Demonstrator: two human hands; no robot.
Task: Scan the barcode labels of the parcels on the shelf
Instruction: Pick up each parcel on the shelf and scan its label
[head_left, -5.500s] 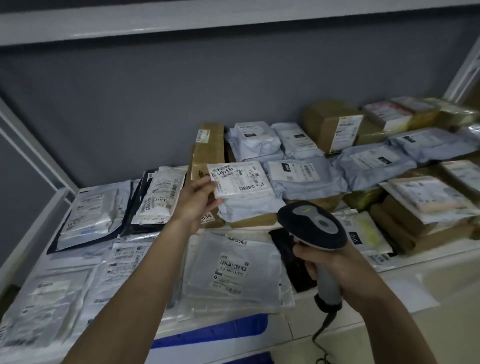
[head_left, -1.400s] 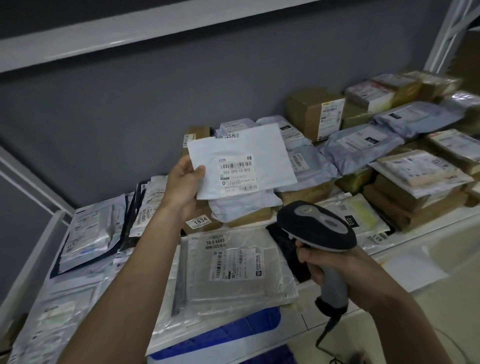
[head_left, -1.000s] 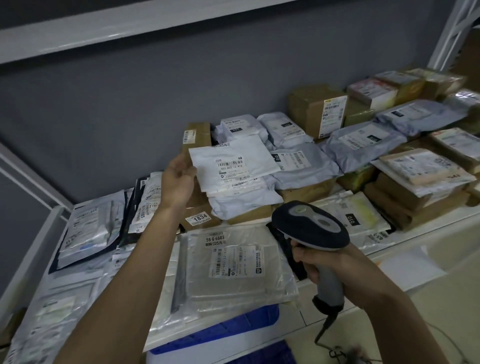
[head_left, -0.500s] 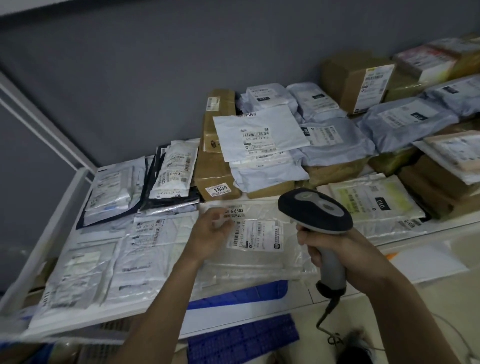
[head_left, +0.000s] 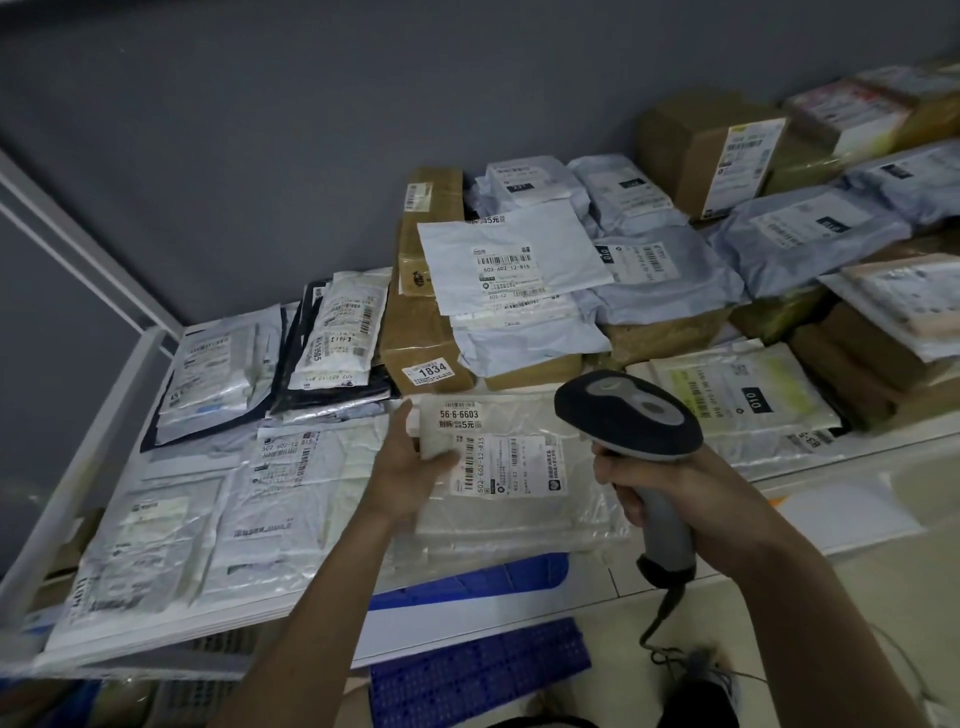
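A clear plastic parcel (head_left: 524, 499) with a white barcode label (head_left: 506, 465) and a tag reading 56-6-6603 lies at the shelf's front. My left hand (head_left: 410, 467) grips its left edge, thumb on top beside the label. My right hand (head_left: 670, 488) holds a black and grey barcode scanner (head_left: 628, 415) by its handle, its head just right of the parcel and above it. A flat white mailer (head_left: 514, 260) with a barcode label rests on the stack of grey bags behind.
Flat plastic mailers (head_left: 208, 499) cover the white shelf (head_left: 78, 467) at the left. Brown boxes (head_left: 426, 332), one marked 1834, and grey bags (head_left: 800, 244) pile up at the back and right. Blue crates (head_left: 478, 675) sit below the shelf. The scanner's cable (head_left: 660, 623) hangs down.
My left hand set the white mailer on the back stack, came down to the clear parcel at the front and now grips its left edge. The scanner has stayed in my right hand.
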